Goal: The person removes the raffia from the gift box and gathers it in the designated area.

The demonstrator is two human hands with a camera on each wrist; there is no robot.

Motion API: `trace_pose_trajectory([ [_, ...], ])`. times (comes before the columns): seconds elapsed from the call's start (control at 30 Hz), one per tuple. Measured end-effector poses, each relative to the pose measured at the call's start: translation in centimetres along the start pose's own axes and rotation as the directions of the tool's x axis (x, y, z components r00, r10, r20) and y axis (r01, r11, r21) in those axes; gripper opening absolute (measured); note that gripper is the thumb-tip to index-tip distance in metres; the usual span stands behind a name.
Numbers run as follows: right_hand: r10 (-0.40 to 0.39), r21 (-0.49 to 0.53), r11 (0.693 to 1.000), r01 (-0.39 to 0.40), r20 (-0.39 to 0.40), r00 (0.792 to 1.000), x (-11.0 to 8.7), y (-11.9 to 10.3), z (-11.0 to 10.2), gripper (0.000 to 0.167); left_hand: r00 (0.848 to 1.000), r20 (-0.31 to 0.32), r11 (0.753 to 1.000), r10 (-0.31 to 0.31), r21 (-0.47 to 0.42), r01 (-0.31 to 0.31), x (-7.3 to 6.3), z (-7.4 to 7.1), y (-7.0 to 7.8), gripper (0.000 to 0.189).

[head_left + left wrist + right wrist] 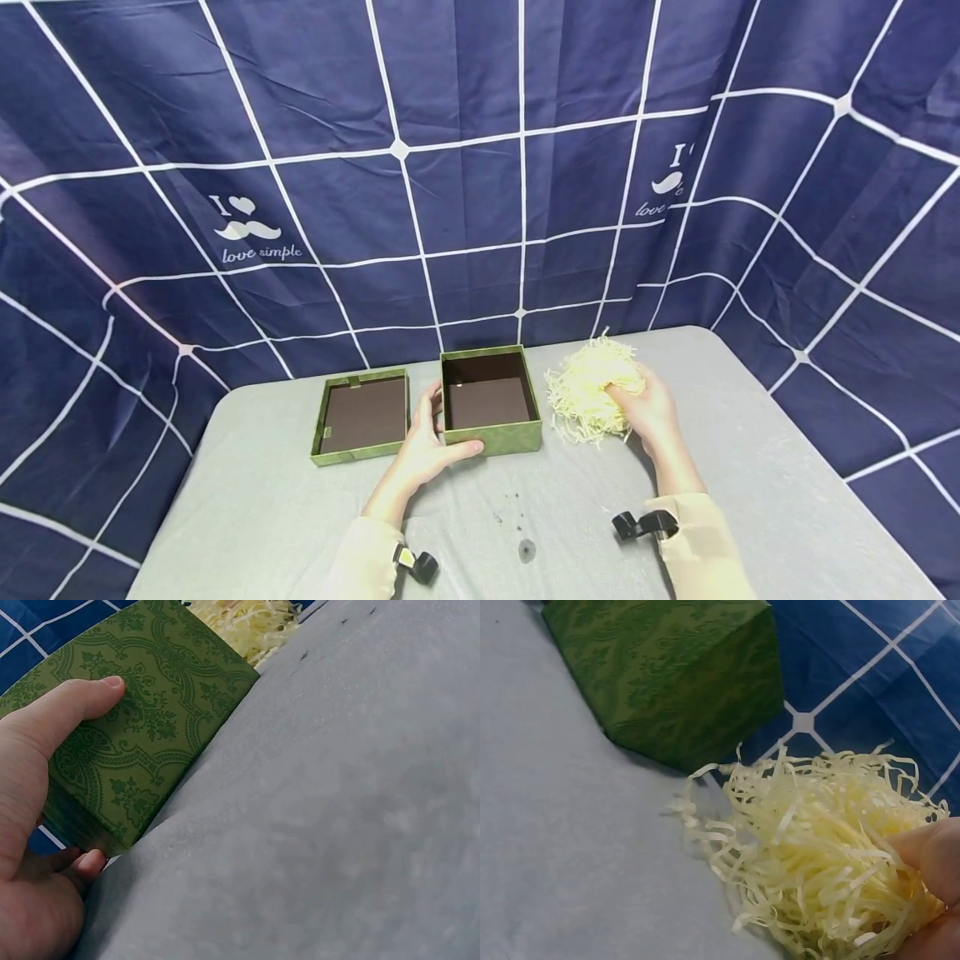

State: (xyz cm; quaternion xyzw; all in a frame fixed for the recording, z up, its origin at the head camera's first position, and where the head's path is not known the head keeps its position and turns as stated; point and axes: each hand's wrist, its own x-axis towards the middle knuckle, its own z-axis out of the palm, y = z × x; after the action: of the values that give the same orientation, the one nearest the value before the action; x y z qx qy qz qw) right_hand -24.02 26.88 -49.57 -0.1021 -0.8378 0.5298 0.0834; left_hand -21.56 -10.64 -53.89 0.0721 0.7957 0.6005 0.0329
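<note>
A green patterned box (pixel 491 439) with a dark brown inside stands uncovered on the table. My left hand (pixel 427 454) holds its near left corner, thumb along the front wall and the other fingers around the left side. The left wrist view shows the thumb (pixel 86 697) lying flat against the patterned wall. To the right of the box, my right hand (pixel 651 408) grips a fluffy bundle of pale yellow shredded paper (pixel 592 387). Loose strands (pixel 802 847) stick out from it toward the box in the right wrist view.
The shallow green lid (pixel 367 414) lies inside-up to the left of the box. A grey cloth (pixel 270 500) covers the table and has a dark round spot (pixel 527 550) near the front. Blue curtains (pixel 465 200) with white grid lines stand behind and at both sides.
</note>
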Motion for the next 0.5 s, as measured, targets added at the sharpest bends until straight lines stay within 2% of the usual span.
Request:
trace_pose_trajectory([
  [0.1,-0.002,-0.011,1.0,0.002,0.01,1.0,0.02,0.06,-0.28,0.059,1.0,0.0,1.0,0.001,0.002,-0.001,-0.02,0.0,-0.02,0.128],
  [0.27,0.01,-0.035,0.999,-0.006,0.116,0.993,0.11,0.4,-0.38,0.067,1.0,0.002,1.0,0.002,0.004,-0.002,0.01,0.0,-0.09,0.128],
  [0.37,0.009,-0.029,1.0,-0.004,0.15,0.989,0.15,0.47,-0.53,0.073,1.0,0.004,1.0,0.005,0.006,-0.005,0.04,0.02,-0.11,0.128],
  [0.5,-0.025,-0.055,0.998,0.037,0.202,0.979,0.11,0.37,-0.91,0.081,1.0,0.0,1.0,0.008,0.0,-0.008,0.05,0.04,-0.14,0.128],
])
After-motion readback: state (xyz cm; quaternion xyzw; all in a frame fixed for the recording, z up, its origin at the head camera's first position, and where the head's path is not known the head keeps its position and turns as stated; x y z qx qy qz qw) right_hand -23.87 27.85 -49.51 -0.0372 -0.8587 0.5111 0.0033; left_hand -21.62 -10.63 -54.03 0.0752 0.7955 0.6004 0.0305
